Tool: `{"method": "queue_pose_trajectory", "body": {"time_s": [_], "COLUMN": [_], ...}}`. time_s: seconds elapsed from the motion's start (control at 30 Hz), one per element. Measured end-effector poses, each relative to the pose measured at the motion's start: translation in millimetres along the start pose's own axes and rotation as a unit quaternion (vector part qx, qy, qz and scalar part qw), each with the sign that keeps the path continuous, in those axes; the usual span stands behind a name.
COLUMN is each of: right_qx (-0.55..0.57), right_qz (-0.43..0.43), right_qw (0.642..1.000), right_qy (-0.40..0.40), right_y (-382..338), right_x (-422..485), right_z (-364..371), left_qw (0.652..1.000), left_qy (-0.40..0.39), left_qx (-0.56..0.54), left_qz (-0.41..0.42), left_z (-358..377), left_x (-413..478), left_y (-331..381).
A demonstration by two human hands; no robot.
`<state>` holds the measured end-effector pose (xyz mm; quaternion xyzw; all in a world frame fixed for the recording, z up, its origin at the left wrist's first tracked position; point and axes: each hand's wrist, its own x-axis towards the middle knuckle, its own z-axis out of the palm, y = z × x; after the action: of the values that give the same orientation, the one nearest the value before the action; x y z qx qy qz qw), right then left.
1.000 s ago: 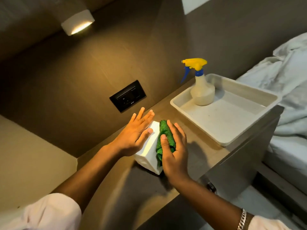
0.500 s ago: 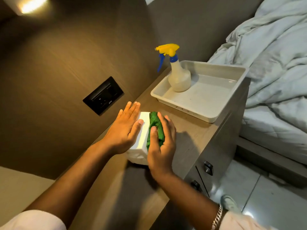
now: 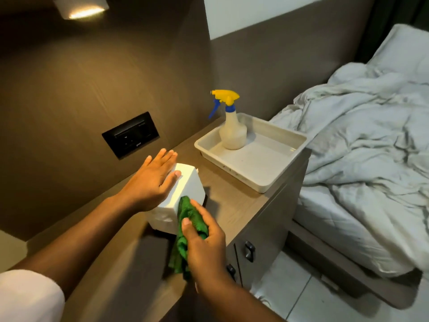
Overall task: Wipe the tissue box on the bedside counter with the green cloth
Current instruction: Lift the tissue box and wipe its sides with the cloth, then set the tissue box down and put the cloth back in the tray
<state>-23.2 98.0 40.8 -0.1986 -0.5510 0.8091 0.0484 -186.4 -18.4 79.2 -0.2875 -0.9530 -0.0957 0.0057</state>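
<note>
A white tissue box (image 3: 188, 187) stands on the brown bedside counter (image 3: 229, 205), near the wall. My left hand (image 3: 151, 180) lies flat on its top and left side, fingers spread. My right hand (image 3: 204, 240) grips the bunched green cloth (image 3: 185, 226) and presses its upper end against the box's near right corner. The lower part of the cloth hangs below my hand over the counter.
A pale tray (image 3: 274, 180) holding a spray bottle (image 3: 232, 131) with a yellow and blue trigger sits further along the counter. A black socket panel (image 3: 131, 134) is on the wall. The bed (image 3: 362, 159) with crumpled sheets lies to the right. Drawer handles (image 3: 249, 251) face the tiled floor.
My right hand has slid the green cloth from the box's top down toward its near right corner. My left hand stays on the box. The camera has tilted.
</note>
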Motion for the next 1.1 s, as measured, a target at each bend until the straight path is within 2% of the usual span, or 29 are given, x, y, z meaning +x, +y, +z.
{"method": "queue_pose_trajectory", "body": {"time_s": [0.1,0.23,0.33,0.4,0.47,0.53,0.57,0.6,0.7,0.73,0.77,0.83,0.87,0.9,1.0,1.03,1.1], "right_qx": [0.129,0.188,0.105,-0.016,-0.170,-0.326,-0.399,-0.476,-0.676,-0.705,-0.718,-0.720,-0.709,-0.687,-0.524,-0.455,-0.371], "right_qz": [0.095,0.089,0.038,-0.014,-0.064,-0.103,-0.123,-0.148,-0.219,-0.208,-0.174,-0.110,-0.100,-0.119,-0.239,-0.227,-0.153], "right_qw": [0.983,0.955,0.962,0.968,0.954,0.907,0.870,0.821,0.616,0.579,0.567,0.554,0.559,0.578,0.683,0.703,0.701], "right_qy": [-0.092,-0.211,-0.250,-0.249,-0.237,-0.248,-0.261,-0.278,-0.339,-0.353,-0.364,-0.403,-0.418,-0.424,-0.450,-0.496,-0.590], "right_y": [-31,-90,-137,-162,-169,-158,-148,-135,-101,-95,-93,-102,-112,-124,-155,-162,-159], "right_x": [3,49,104,146,184,219,234,248,279,283,285,290,291,291,276,266,245], "right_z": [-26,-63,-93,-109,-122,-132,-135,-138,-143,-142,-142,-136,-132,-124,-83,-63,-22], "left_qw": [0.988,0.954,0.945,0.944,0.941,0.933,0.930,0.926,0.908,0.899,0.890,0.867,0.853,0.837,0.771,0.742,0.692], "left_qy": [0.130,0.260,0.292,0.299,0.305,0.324,0.335,0.346,0.386,0.403,0.421,0.453,0.467,0.481,0.510,0.513,0.508], "left_qx": [-0.064,-0.051,-0.042,-0.042,-0.041,-0.040,-0.038,-0.034,-0.010,-0.006,-0.009,-0.035,-0.058,-0.084,-0.216,-0.271,-0.359], "left_qz": [-0.052,-0.137,-0.138,-0.134,-0.141,-0.149,-0.149,-0.146,-0.163,-0.172,-0.178,-0.203,-0.225,-0.249,-0.315,-0.335,-0.366], "left_z": [1,2,11,21,29,36,39,42,52,55,57,61,63,66,76,78,85], "left_x": [-11,-29,-43,-56,-65,-71,-74,-77,-82,-85,-87,-88,-86,-83,-66,-57,-36], "left_y": [4,19,34,48,66,87,97,107,137,148,157,176,185,192,210,215,222]}}
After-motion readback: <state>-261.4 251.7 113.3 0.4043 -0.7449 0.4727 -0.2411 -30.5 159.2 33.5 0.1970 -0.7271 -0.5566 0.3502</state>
